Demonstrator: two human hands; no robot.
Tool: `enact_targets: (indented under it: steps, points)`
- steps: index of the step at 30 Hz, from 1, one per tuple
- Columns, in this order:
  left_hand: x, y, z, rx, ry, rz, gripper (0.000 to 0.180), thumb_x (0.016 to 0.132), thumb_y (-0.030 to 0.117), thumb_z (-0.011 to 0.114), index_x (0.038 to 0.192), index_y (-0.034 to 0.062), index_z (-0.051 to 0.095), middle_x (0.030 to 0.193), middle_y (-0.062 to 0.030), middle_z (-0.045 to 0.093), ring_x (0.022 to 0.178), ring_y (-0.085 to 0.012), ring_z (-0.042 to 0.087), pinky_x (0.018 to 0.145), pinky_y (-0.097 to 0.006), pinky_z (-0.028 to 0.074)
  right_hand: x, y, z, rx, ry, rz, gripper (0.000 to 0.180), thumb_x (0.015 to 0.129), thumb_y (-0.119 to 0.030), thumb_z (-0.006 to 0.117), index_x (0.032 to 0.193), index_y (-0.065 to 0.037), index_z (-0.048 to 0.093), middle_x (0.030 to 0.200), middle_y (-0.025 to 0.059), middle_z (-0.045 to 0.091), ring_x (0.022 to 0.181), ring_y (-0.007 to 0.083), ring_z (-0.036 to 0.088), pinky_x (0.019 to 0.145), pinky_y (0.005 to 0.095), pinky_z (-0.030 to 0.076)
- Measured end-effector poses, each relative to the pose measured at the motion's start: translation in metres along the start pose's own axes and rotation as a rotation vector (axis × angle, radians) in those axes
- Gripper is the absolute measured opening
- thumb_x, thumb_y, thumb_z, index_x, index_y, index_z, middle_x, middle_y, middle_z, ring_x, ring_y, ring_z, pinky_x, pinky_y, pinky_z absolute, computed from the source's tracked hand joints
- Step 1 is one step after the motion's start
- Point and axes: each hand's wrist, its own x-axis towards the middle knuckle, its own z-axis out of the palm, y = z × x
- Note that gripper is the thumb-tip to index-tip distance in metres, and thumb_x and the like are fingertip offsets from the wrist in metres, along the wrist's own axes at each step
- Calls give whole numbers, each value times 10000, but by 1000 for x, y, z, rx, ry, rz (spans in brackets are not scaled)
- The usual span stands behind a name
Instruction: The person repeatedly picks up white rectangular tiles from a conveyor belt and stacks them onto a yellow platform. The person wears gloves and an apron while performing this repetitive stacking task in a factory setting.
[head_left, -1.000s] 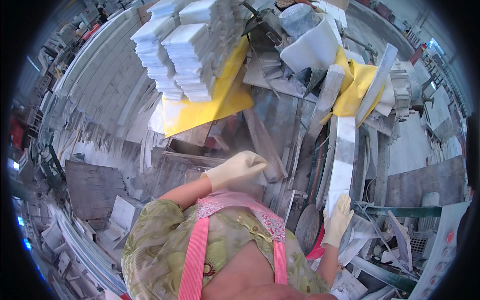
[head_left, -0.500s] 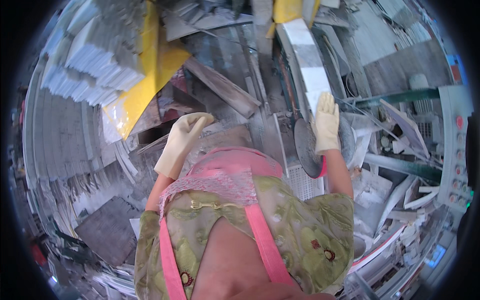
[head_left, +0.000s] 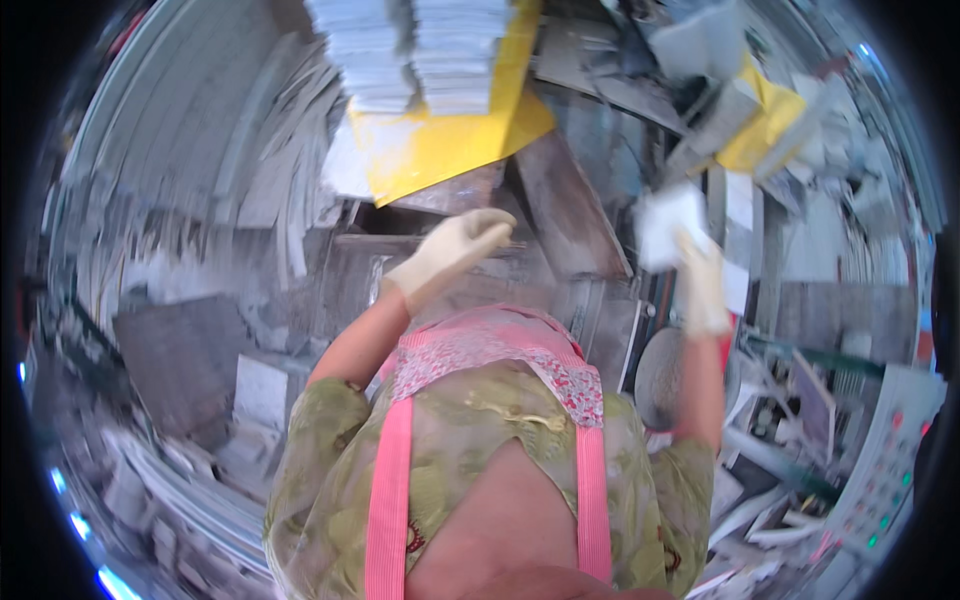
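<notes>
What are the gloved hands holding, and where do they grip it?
The right hand holds a small white sheet by its lower edge. The left hand looks curled with nothing visible in it.

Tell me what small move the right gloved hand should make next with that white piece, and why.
Probably carry it toward the stacked white pieces on the yellow board. The right hand holds the white piece raised, clear of any surface, and the left hand is empty in front of the stacks.
</notes>
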Motion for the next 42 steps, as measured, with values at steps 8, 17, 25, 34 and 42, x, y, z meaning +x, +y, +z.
enact_targets:
  steps: [8,17,25,34,42]
  points:
    - [102,-29,-93,-292,343,-355,644,958,529,672,1308,-3,580,1123,-123,698,950,-197,699,776,-326,581,70,-63,299,-235,-189,-70,285,945,-291,622,1078,-68,738,952,182,754,929,391,727,798,466,568]
    - [88,-46,-88,-311,483,-93,532,951,386,690,1276,-16,562,1143,-169,666,998,-267,720,732,-395,645,71,9,143,-269,-373,-561,551,833,-341,728,1308,-73,652,1212,163,687,1187,381,604,1031,457,471]
    - [77,-24,-94,118,374,-200,493,1027,458,525,1022,-26,622,790,-138,661,479,-143,570,378,-264,373,-46,126,-169,-1341,135,76,801,739,-138,766,1477,-31,473,1527,158,464,1475,312,378,1183,428,343]
    - [84,-11,-76,67,669,-356,446,999,362,571,1092,-74,603,765,-118,628,498,-181,553,422,-335,376,-29,189,-158,-1500,278,52,670,969,-375,589,1487,17,424,1502,240,488,1371,349,502,1117,499,418]
    - [62,-2,-61,-67,673,-188,538,979,537,619,1298,105,605,1082,-27,665,907,-115,646,677,-291,531,-4,65,-91,-348,461,80,416,1064,-353,549,1203,22,661,1081,168,695,966,248,649,861,396,501]
